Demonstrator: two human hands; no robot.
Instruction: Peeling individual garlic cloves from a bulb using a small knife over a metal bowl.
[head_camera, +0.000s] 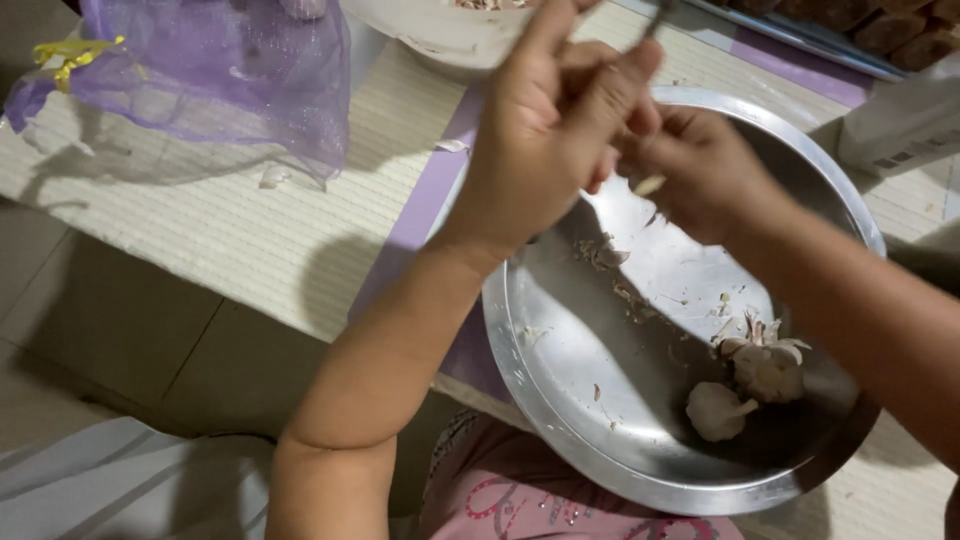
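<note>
My left hand (545, 130) and my right hand (700, 170) meet above a round steel plate (560, 400). Between the fingers of both hands sits a small pale garlic clove (649, 185). The left fingers pinch at its top, and the right hand holds it from the side. A thin dark handle or blade tip (657, 15) sticks up past the left fingers; which hand holds it is hidden. Two garlic bulbs (745, 390) lie in the plate at the lower right. Bits of papery peel (610, 260) are scattered over the plate's middle.
A purple mesh bag (225, 70) with a yellow tie lies on the woven mat at the top left. A white bowl (450, 35) stands behind the hands. A tray with brown items (870, 25) and a white box (900, 125) sit at the top right.
</note>
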